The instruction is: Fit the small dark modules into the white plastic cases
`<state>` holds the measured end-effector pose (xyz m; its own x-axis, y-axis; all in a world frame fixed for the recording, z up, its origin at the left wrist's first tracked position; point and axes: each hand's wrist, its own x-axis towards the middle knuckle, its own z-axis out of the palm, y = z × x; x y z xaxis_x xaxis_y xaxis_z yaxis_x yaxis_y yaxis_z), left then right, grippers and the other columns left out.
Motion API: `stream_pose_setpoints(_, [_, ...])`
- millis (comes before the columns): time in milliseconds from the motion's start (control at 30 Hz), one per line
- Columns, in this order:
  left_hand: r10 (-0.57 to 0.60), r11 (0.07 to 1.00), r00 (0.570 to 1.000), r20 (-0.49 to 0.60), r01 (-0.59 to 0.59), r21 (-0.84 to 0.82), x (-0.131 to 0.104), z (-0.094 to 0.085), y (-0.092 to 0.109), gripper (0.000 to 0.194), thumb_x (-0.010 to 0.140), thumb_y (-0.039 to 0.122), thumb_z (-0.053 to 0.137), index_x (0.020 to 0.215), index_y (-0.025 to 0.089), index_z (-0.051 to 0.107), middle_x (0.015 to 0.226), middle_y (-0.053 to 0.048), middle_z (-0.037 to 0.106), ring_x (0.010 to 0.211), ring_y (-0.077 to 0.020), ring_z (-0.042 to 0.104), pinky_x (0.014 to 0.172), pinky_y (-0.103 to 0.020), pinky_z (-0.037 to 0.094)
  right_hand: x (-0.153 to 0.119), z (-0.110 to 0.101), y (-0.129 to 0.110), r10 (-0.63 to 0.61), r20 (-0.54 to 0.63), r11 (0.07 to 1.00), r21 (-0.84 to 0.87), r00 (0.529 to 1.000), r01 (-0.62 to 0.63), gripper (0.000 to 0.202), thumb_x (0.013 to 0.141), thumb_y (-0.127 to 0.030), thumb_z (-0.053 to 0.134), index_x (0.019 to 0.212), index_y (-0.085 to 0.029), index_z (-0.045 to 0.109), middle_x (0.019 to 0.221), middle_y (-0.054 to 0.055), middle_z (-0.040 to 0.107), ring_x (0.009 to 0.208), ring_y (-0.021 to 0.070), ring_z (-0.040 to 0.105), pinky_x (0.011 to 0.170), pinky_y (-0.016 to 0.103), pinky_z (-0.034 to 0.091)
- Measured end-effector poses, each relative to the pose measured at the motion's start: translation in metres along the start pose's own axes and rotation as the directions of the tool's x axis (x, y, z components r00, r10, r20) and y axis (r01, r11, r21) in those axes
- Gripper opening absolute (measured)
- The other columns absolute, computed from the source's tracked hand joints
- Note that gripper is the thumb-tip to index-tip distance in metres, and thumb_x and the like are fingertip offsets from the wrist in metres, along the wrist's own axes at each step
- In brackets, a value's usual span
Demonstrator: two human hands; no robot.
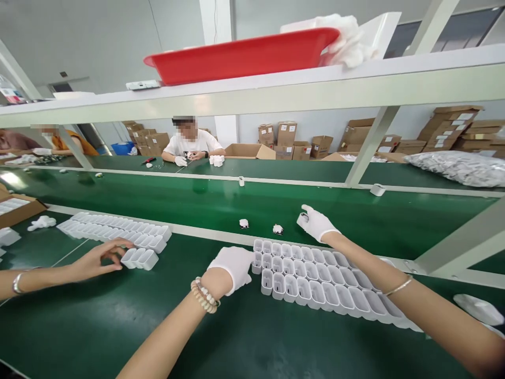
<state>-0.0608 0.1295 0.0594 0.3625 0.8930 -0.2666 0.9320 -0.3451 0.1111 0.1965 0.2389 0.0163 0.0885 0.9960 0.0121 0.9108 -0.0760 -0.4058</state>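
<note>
My left hand (232, 267), in a white glove, is at the left end of several rows of white plastic cups (323, 295). Its fingers are bent against the end cup, and the fingertips are partly hidden. Over the green conveyor belt (189, 202) my right hand (314, 223), also gloved, has thumb and fingers closed around a small dark and white part (303, 216). Two small white parts with dark bases, one (244, 223) farther left and one (278, 229) nearer my right hand, lie on the belt.
At the left a co-worker's bare hand (98, 259) touches three white cups (140, 259) beside more cup rows (114, 226). Another person (193, 145) sits across the belt. A shelf (244, 100) with a red tray (244, 57) spans overhead; its posts (373, 147) stand beyond the belt.
</note>
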Motion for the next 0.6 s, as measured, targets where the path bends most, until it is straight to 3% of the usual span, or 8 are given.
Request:
stream_pose_setpoints(133, [0.048,0.999,0.999,-0.018,-0.049,-0.024,0.009,0.011,0.008,0.021,0.072,0.014,0.071,0.091,0.022,0.071,0.091,-0.009,0.074,0.087,-0.0312,0.072,0.076,-0.037,0.054,0.006,0.007,0.012,0.063,0.037,0.988,-0.147,0.997,-0.057,0.04,0.095,-0.038,0.057,0.129,-0.017,0.053,0.123,0.011,0.06,0.104,0.0239,0.062,0.09,0.045,0.05])
stream_pose_setpoints(233, [0.047,0.998,0.998,-0.034,-0.048,-0.037,0.009,0.012,0.011,0.019,0.075,0.008,0.064,0.089,0.019,0.072,0.09,-0.011,0.074,0.086,-0.0311,0.072,0.076,-0.037,0.053,0.008,0.009,0.003,0.062,0.077,0.977,-0.206,0.995,-0.045,0.047,0.089,-0.035,0.066,0.13,-0.016,0.054,0.131,0.017,0.055,0.119,0.0304,0.055,0.097,0.045,0.044])
stream_pose_setpoints(300, [0.027,0.998,0.999,-0.034,-0.029,-0.052,0.01,0.013,0.013,0.016,0.076,0.009,0.064,0.086,0.018,0.072,0.089,-0.012,0.074,0.085,-0.0316,0.072,0.074,-0.038,0.053,0.009,0.014,-0.006,0.078,0.152,0.976,-0.211,0.985,-0.045,0.043,0.087,-0.038,0.068,0.123,-0.015,0.059,0.126,0.017,0.058,0.115,0.0292,0.058,0.095,0.042,0.045])
stream_pose_setpoints(400, [-0.004,0.996,0.999,-0.036,0.001,-0.088,0.016,0.017,0.016,0.01,0.073,0.012,0.066,0.08,0.017,0.072,0.086,-0.014,0.074,0.084,-0.0321,0.071,0.073,-0.037,0.053,0.008,0.025,-0.02,0.163,0.247,0.973,-0.198,0.955,-0.115,0.035,0.092,-0.042,0.061,0.115,-0.015,0.062,0.115,0.01,0.064,0.1,0.0231,0.064,0.088,0.044,0.052])
stream_pose_setpoints(533, [-0.036,0.983,0.998,-0.059,0.025,-0.18,0.019,0.016,0.012,0.003,0.072,0.019,0.067,0.07,0.019,0.069,0.075,-0.01,0.072,0.077,-0.0285,0.07,0.067,-0.034,0.052,0.008,0.032,-0.03,0.223,0.271,0.974,-0.093,0.937,-0.205,0.029,0.095,-0.035,0.059,0.118,-0.018,0.061,0.12,0.008,0.062,0.101,0.0218,0.063,0.086,0.041,0.054])
stream_pose_setpoints(600, [-0.045,0.969,0.996,-0.078,0.024,-0.247,0.017,0.011,0.004,0.008,0.075,0.027,0.066,0.069,0.021,0.066,0.073,-0.005,0.071,0.072,-0.0242,0.069,0.064,-0.031,0.051,0.007,0.027,-0.029,0.233,0.272,0.971,-0.007,0.934,-0.24,0.03,0.094,-0.034,0.06,0.119,-0.018,0.061,0.121,0.008,0.062,0.102,0.0221,0.063,0.085,0.04,0.055])
